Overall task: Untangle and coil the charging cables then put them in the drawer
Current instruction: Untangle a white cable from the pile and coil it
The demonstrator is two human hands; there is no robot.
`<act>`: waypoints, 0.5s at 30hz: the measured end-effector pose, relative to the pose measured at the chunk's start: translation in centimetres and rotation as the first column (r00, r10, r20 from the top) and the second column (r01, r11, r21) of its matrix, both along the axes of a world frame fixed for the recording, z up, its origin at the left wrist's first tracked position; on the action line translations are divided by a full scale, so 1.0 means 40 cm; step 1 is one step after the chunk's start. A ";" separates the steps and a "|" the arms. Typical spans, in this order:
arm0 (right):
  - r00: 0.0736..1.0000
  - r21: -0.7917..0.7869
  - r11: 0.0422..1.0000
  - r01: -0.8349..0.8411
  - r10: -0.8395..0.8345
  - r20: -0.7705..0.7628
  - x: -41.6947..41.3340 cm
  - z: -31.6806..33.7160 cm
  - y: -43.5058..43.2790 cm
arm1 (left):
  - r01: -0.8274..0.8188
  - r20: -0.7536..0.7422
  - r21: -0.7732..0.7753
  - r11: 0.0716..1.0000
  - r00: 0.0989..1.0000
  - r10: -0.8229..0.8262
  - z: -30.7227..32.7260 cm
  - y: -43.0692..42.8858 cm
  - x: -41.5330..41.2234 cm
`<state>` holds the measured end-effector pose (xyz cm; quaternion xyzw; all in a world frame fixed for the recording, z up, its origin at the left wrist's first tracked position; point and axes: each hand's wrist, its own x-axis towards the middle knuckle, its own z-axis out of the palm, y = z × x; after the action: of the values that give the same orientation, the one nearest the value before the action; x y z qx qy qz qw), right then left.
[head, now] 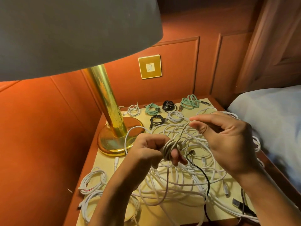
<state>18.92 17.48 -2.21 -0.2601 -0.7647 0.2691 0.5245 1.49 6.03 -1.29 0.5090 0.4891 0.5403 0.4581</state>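
My left hand (pixel 151 150) grips a small coil of grey-white cable (pixel 170 149) wound around its fingers. One strand of that cable rises to my right hand (pixel 228 137), which pinches it between thumb and fingers above the table. Under both hands lies a big tangle of white cables (pixel 182 178) with a black cable (pixel 202 173) running through it. Along the back sit finished coils: a white one (pixel 133 110), two mint green ones (pixel 152 108) (pixel 190 101), two black ones (pixel 169 106) (pixel 157 120) and another white one (pixel 175 116). No drawer is in view.
A brass lamp (pixel 112 128) stands on the left of the bedside table (pixel 146 115), its grey shade (pixel 73 30) filling the upper left. White cable bundles (pixel 94 181) lie at the front left. A bed (pixel 273 115) borders the right. A wall switch (pixel 149 66) sits on the panelling.
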 end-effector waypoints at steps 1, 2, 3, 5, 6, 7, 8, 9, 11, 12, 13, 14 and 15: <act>1.000 -0.028 1.000 0.000 0.000 -0.003 -0.002 -0.004 0.004 | 0.012 0.048 0.021 1.000 0.999 -0.013 -0.001 -0.001 -0.002; 1.000 -0.049 0.999 0.001 -0.001 0.005 -0.004 -0.007 0.008 | 0.025 0.109 0.041 0.999 0.994 -0.029 -0.002 -0.001 -0.003; 1.000 -0.072 0.997 -0.007 0.008 0.015 -0.006 -0.009 0.009 | 0.043 0.181 0.063 0.997 0.982 -0.054 -0.002 -0.003 -0.004; 0.998 -0.166 0.985 -0.053 0.057 0.023 -0.009 -0.014 0.010 | 0.105 0.351 0.123 0.987 0.926 -0.142 0.001 -0.007 -0.004; 0.996 -0.225 0.972 -0.068 0.080 0.042 -0.011 -0.016 0.010 | 0.136 0.448 0.170 0.976 0.872 -0.199 0.002 -0.008 -0.005; 0.991 -0.276 0.959 -0.070 0.098 0.090 -0.011 -0.019 0.011 | 0.158 0.549 0.225 0.961 0.795 -0.259 0.002 -0.008 -0.008; 0.980 -0.317 0.946 -0.073 0.127 0.155 -0.012 -0.025 0.011 | 0.160 0.641 0.278 0.947 0.703 -0.307 0.002 -0.007 -0.011; 0.963 -0.357 0.930 -0.091 0.174 0.208 -0.012 -0.029 0.009 | 0.144 0.714 0.316 0.938 0.614 -0.336 0.002 -0.008 -0.014; 0.919 -0.396 0.906 -0.151 0.277 0.282 -0.017 -0.030 -0.003 | 0.068 0.810 0.334 0.940 0.489 -0.324 0.003 -0.009 -0.017; 0.895 -0.386 0.906 -0.174 0.309 0.322 -0.020 -0.027 -0.011 | 0.011 0.839 0.314 0.949 0.465 -0.283 0.004 -0.008 -0.016; 0.870 -0.368 0.909 -0.196 0.334 0.362 -0.024 -0.024 -0.020 | -0.058 0.854 0.278 0.959 0.471 -0.219 0.004 -0.007 -0.013; 0.842 -0.349 0.912 -0.218 0.356 0.405 -0.028 -0.023 -0.028 | -0.137 0.856 0.234 0.963 0.498 -0.138 0.004 -0.006 -0.011; 0.811 -0.327 0.915 -0.238 0.372 0.451 -0.030 -0.022 -0.036 | -0.218 0.847 0.197 0.956 0.529 -0.053 0.006 -0.005 -0.009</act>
<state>17.72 16.04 -3.08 -0.2593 -0.8657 0.3688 0.2176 1.12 5.81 -1.06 0.2194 0.1492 0.8027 0.5340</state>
